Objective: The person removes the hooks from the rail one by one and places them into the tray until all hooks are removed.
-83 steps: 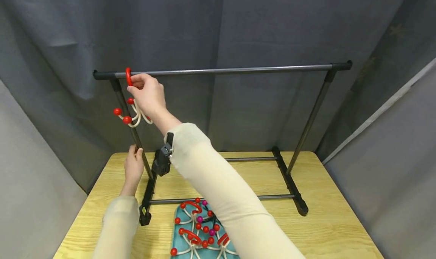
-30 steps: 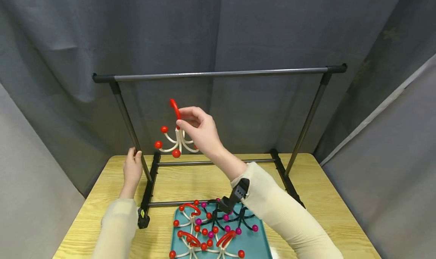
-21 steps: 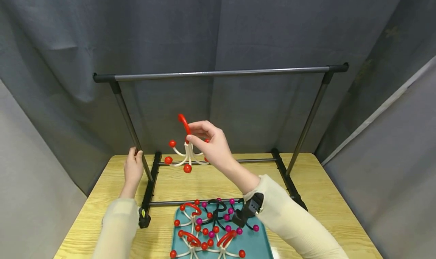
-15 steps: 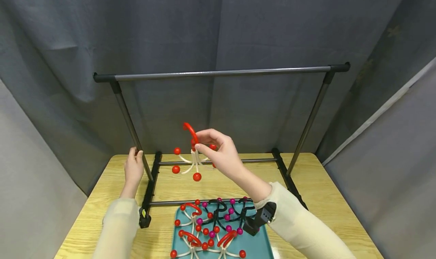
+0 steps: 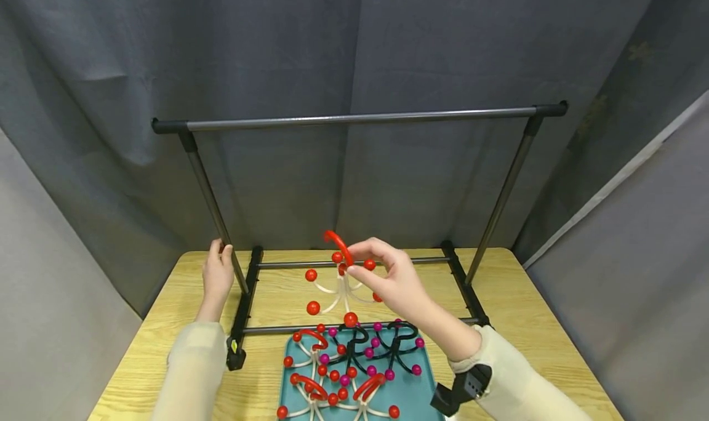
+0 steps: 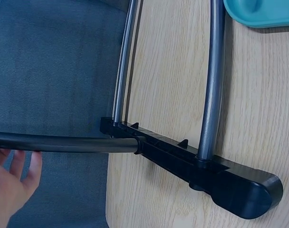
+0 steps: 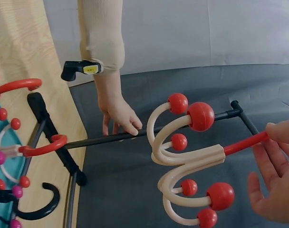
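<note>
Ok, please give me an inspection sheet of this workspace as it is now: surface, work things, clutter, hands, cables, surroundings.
Surface: wooden table, bare at right.
Job's things: white hanger with red balls, held above teal tray; tray holds white and black hangers.
Clutter: nothing seen.
Grippers: right hand pinches the hanger's red hook; left hand rests on garment rack post, fingers straight.
Cables: nothing seen.
Surroundings: grey curtain behind.

Just my wooden table (image 5: pixel 532 322) here, with a teal tray (image 5: pixel 416 402) full of spare red-and-white and black-and-purple hooks (image 5: pixel 354 365), and grey curtains (image 5: pixel 354 39) behind it all.
</note>
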The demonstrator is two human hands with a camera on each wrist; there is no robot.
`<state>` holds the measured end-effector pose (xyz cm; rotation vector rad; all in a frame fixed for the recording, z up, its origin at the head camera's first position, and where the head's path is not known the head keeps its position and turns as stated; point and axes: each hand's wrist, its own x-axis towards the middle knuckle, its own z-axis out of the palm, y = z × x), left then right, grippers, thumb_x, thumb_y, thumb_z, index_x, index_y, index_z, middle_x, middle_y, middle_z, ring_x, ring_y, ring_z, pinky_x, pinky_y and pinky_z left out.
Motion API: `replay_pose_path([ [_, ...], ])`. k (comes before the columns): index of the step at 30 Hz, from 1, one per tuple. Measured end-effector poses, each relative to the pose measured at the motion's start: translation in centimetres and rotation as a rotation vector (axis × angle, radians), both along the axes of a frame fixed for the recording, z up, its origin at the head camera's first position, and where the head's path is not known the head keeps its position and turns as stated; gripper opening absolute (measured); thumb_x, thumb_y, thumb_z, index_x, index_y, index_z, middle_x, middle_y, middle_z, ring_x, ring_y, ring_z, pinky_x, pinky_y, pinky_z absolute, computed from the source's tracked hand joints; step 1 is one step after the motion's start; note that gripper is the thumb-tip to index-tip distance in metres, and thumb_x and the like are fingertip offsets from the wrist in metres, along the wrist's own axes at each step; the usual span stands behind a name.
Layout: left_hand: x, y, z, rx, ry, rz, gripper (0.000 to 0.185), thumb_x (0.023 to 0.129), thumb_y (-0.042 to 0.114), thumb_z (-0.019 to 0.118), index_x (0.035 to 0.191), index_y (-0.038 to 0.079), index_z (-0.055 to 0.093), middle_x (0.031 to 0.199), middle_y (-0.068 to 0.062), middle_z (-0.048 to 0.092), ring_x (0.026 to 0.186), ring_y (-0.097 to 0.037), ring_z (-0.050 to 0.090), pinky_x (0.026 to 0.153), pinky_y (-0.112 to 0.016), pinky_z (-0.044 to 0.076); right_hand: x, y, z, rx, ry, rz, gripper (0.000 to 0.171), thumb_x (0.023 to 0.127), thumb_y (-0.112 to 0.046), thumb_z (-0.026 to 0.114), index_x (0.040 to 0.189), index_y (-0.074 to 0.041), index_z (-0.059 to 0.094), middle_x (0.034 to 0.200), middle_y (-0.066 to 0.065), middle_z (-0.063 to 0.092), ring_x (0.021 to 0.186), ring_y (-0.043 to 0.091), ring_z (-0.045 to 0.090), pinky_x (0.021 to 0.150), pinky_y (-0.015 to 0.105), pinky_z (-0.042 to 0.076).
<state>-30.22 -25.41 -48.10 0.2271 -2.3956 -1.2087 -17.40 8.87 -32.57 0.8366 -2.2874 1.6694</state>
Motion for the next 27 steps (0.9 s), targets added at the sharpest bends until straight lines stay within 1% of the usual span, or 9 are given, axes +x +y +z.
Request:
replay_pose_path([
  [3,0.0,-0.1,0.0,0.006,-0.01,-0.002,0.041,0.097,0.035,0.034,0.125,0.006,0.041,0.12,-0.025,0.051,0.106,-0.044,0.048,0.087,-0.056,0.035,0.7,1.0,-0.6,0.018,-0.027,-0.013,0.019,0.083,-0.011,0.065,0.103,-0.01,0.064,0.098,0.007,0.066,0.094,0.014,0.057,0.086,0.044,0.043],
  [5,-0.1,-0.2,0.0,0.006,-0.013,-0.001,0.04,0.097,0.035,0.034,0.125,0.006,0.041,0.12,-0.025,0.05,0.106,-0.044,0.048,0.087,-0.057,0.035,1.2,1.6,-1.0,0.023,-0.045,-0.011,0.019,0.084,-0.01,0.064,0.103,-0.01,0.063,0.099,0.008,0.066,0.097,0.013,0.057,0.089,0.048,0.041],
  [7,-0.1,-0.2,-0.1,0.006,-0.009,0.001,0.041,0.097,0.035,0.034,0.125,0.006,0.042,0.12,-0.025,0.051,0.106,-0.044,0.048,0.087,-0.057,0.035,1.6,2.2,-1.3,0.032,-0.057,-0.014,0.018,0.084,-0.01,0.064,0.103,-0.01,0.063,0.098,0.008,0.066,0.098,0.013,0.057,0.091,0.048,0.041],
  [12,-0.1,-0.2,-0.1,-0.001,0.01,0.008,0.039,0.097,0.035,0.035,0.123,0.006,0.043,0.118,-0.024,0.052,0.105,-0.044,0.048,0.087,-0.056,0.035,2.7,4.0,-2.3,0.063,-0.102,-0.013,0.017,0.085,-0.011,0.062,0.102,-0.007,0.062,0.096,0.005,0.065,0.095,0.011,0.058,0.092,0.04,0.042],
  [15,0.0,-0.2,0.0,0.002,0.01,0.004,0.038,0.097,0.034,0.035,0.122,0.006,0.043,0.118,-0.024,0.052,0.105,-0.044,0.048,0.087,-0.056,0.036,3.6,5.2,-2.8,0.081,-0.146,-0.01,0.018,0.086,-0.012,0.061,0.103,-0.005,0.061,0.096,0.004,0.065,0.096,0.01,0.058,0.091,0.035,0.043],
  [21,0.0,-0.1,0.2,0.009,0.003,-0.003,0.041,0.097,0.035,0.034,0.124,0.006,0.042,0.12,-0.024,0.051,0.107,-0.043,0.047,0.088,-0.056,0.035,4.9,7.2,-3.5,0.108,-0.23,0.0,0.016,0.087,-0.015,0.061,0.102,-0.01,0.061,0.097,0.006,0.064,0.095,0.01,0.058,0.087,0.032,0.045],
  [23,-0.1,-0.2,0.3,0.009,0.004,-0.003,0.041,0.097,0.036,0.034,0.124,0.006,0.042,0.12,-0.024,0.051,0.106,-0.044,0.047,0.087,-0.056,0.035,5.2,7.7,-3.8,0.116,-0.252,0.006,0.017,0.087,-0.016,0.061,0.102,-0.008,0.061,0.097,0.005,0.064,0.095,0.01,0.058,0.085,0.029,0.046],
  [25,0.0,-0.2,0.4,0.01,0.004,-0.002,0.041,0.097,0.036,0.034,0.124,0.006,0.042,0.12,-0.024,0.051,0.105,-0.045,0.048,0.086,-0.057,0.035,5.4,8.3,-4.2,0.114,-0.263,0.026,0.018,0.087,-0.015,0.061,0.103,-0.006,0.06,0.098,0.008,0.062,0.095,0.009,0.058,0.077,0.03,0.05],
  [27,0.0,-0.2,0.5,0.011,0.008,-0.001,0.04,0.097,0.035,0.035,0.123,0.006,0.043,0.119,-0.024,0.051,0.104,-0.045,0.048,0.086,-0.057,0.035,5.7,8.9,-4.7,0.111,-0.258,0.047,0.018,0.086,-0.013,0.061,0.103,-0.006,0.06,0.098,0.007,0.062,0.094,0.009,0.059,0.076,0.028,0.05],
])
